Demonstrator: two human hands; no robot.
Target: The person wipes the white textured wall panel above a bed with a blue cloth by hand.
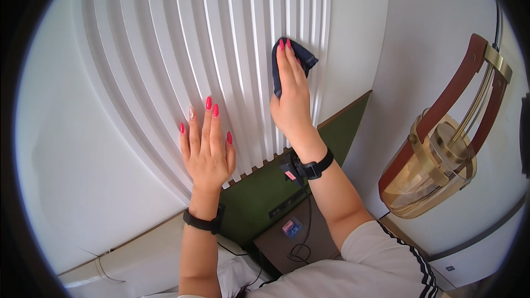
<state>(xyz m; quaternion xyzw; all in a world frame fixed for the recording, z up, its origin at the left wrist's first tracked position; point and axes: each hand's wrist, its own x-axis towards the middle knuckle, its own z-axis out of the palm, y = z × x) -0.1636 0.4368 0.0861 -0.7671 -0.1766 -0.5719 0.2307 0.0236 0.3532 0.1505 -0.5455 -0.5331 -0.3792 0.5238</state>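
My right hand point(292, 95) presses a folded dark blue cloth point(304, 54) against the white ribbed wall panel point(244, 66), near the panel's right side. The cloth lies under my fingers, and its corner sticks out to the right. My left hand point(208, 147) rests flat on the lower left ribs of the panel, fingers apart and with nothing in it. Both wrists wear black straps, and a small black device sits by the right one.
A glass pendant lamp point(430, 165) with brown straps hangs at the right. Below the panel are a green wall section point(252, 203) and a brown bedside table point(277, 248) with small packets point(292, 227) and a black cable point(309, 219). A pale headboard point(140, 256) stands at lower left.
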